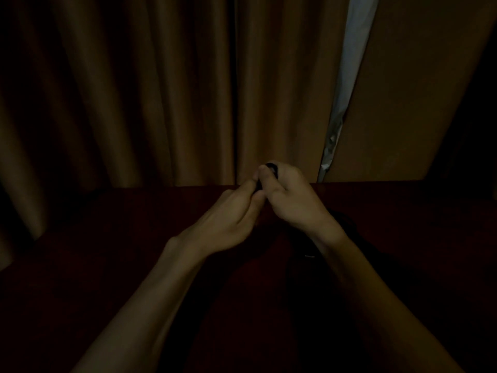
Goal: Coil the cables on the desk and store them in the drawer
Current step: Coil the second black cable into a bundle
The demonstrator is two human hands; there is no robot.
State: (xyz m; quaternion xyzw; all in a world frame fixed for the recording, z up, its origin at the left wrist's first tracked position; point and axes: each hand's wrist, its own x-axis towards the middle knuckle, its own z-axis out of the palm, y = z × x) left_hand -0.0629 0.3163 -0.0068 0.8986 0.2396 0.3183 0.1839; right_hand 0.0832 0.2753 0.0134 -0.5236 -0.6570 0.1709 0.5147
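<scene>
Your hands meet on a black cable (270,166) near the far edge of the desk (107,238).
Your right hand (293,200) curls round it while your left hand (228,219) pinches it, the two hands touching. The slack trails dimly under your right wrist. In this gloom, a loop could slip your grip and spring loose.

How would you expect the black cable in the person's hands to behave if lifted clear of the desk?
Probably floppy: the black cable bends tightly between the left hand and right hand. Likely light: the left fingertips pinch it. Dim loops beside the right wrist suggest the rest would trail.
</scene>
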